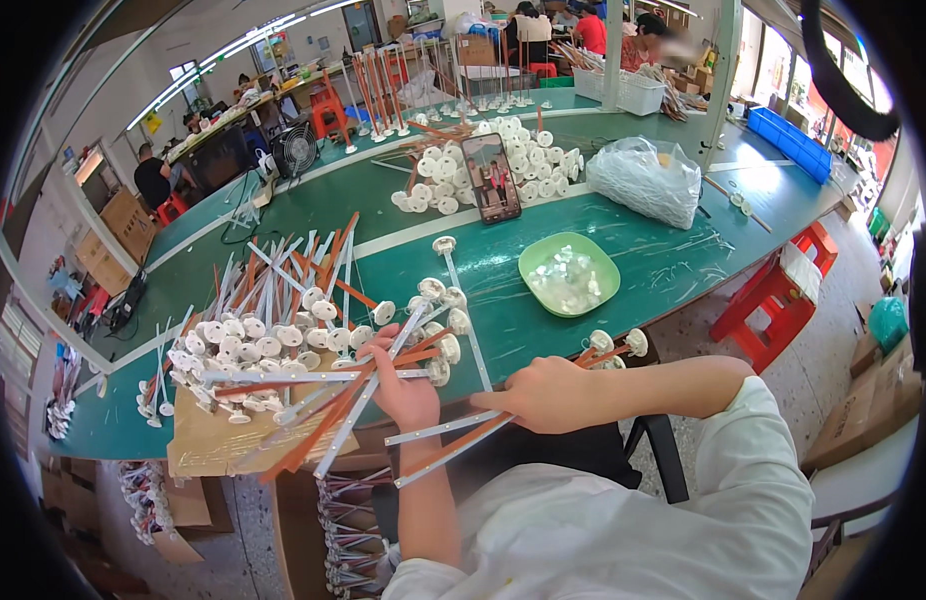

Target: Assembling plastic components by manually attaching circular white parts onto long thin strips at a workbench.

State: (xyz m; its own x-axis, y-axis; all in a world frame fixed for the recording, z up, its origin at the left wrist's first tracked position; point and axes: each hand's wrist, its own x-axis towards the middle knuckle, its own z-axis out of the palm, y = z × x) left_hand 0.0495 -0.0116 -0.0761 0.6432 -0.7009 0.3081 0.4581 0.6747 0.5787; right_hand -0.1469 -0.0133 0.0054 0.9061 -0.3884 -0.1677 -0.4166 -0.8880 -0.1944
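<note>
My left hand [407, 392] is closed round a fanned bunch of flat strips [355, 412], some pale grey and some orange-brown, with white round discs at their upper right ends. My right hand [545, 396] grips a few more strips [445, 458], whose grey and brown ends point lower left while their white discs [601, 342] show behind the hand. Between the hands, a single grey strip [468, 318] with a disc at its far end lies on the green table. Left of my left hand is a heap of disc-ended strips [248, 345], partly on brown cardboard [208, 440].
A light green bowl [608, 268] holds small white pieces. Behind it stand a phone [493, 178], a pile of white discs [543, 160] and a clear plastic bag [643, 180]. Red stools [768, 305] are at the right. Several people sit farther back.
</note>
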